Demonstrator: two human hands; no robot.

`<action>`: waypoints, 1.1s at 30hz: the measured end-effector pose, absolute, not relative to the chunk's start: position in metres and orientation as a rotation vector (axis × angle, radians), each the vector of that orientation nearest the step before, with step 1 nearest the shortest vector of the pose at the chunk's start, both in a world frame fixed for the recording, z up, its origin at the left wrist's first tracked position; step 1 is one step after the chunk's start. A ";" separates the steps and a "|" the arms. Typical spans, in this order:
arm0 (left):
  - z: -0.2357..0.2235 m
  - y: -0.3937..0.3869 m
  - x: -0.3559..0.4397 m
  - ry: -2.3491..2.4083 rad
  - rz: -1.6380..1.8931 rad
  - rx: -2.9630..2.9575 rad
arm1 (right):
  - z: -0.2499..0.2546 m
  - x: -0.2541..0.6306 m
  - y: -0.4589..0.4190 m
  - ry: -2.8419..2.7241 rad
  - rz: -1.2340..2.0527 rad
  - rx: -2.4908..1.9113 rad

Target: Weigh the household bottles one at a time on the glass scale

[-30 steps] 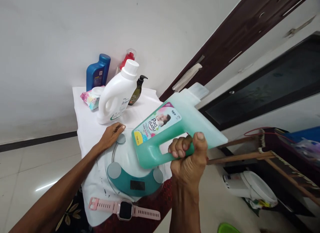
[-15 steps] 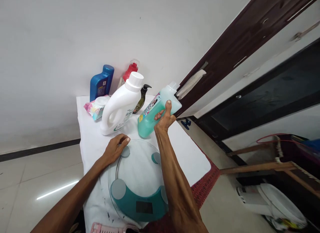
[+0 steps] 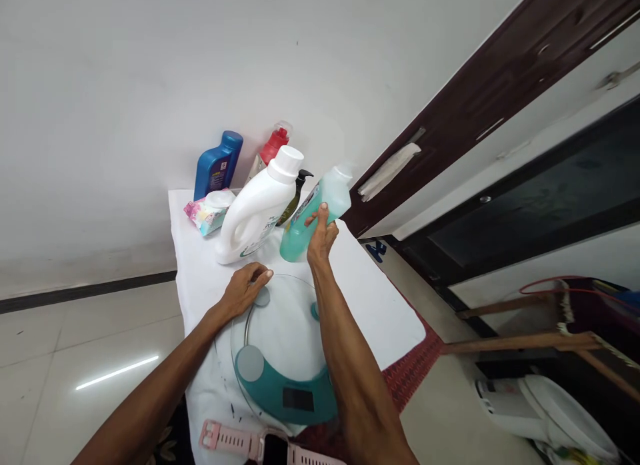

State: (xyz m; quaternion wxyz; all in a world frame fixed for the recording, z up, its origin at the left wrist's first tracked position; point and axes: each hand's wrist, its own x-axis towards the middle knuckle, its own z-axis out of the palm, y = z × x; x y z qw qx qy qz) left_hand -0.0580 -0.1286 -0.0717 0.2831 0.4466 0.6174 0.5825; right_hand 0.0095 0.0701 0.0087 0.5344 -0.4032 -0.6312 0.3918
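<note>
My right hand (image 3: 320, 235) grips the handle of a green detergent jug (image 3: 314, 210) with a clear cap, holding it on the white cloth just right of a white detergent jug (image 3: 258, 208). My left hand (image 3: 246, 288) rests with curled fingers on the far left rim of a round glass scale (image 3: 283, 348) with a teal band. My right forearm crosses over the scale's right side.
Behind the white jug stand a blue bottle (image 3: 218, 164), a red-capped bottle (image 3: 273, 145) and a dark pump bottle (image 3: 295, 196). A wipes pack (image 3: 207, 210) lies at the left. A pink smartwatch (image 3: 250, 442) lies at the near edge. A dark door frame (image 3: 450, 112) rises at right.
My right hand carried the green jug from above the scale away to the back, setting it beside the white jug. My left hand stayed on the scale's rim.
</note>
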 end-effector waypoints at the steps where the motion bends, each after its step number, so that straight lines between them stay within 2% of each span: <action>1: -0.071 -0.129 -0.059 1.657 1.560 1.207 | 0.009 0.020 0.068 -1.566 0.886 -0.995; 9: -0.067 -0.153 -0.054 1.732 1.706 1.172 | -0.028 0.180 0.043 -1.800 0.526 -1.292; 15: -0.017 -0.180 -0.059 2.309 2.305 0.997 | -0.075 0.272 0.000 -1.888 0.448 -1.439; 17: -0.005 -0.171 -0.075 2.359 2.375 0.988 | -0.083 0.284 -0.010 -1.880 0.410 -1.456; 27: 0.012 -0.111 -0.129 2.092 2.041 0.923 | -0.101 0.299 -0.040 -1.996 0.188 -1.550; 33: 0.010 -0.093 -0.120 2.004 2.300 0.755 | -0.107 0.298 -0.047 -1.915 0.154 -1.680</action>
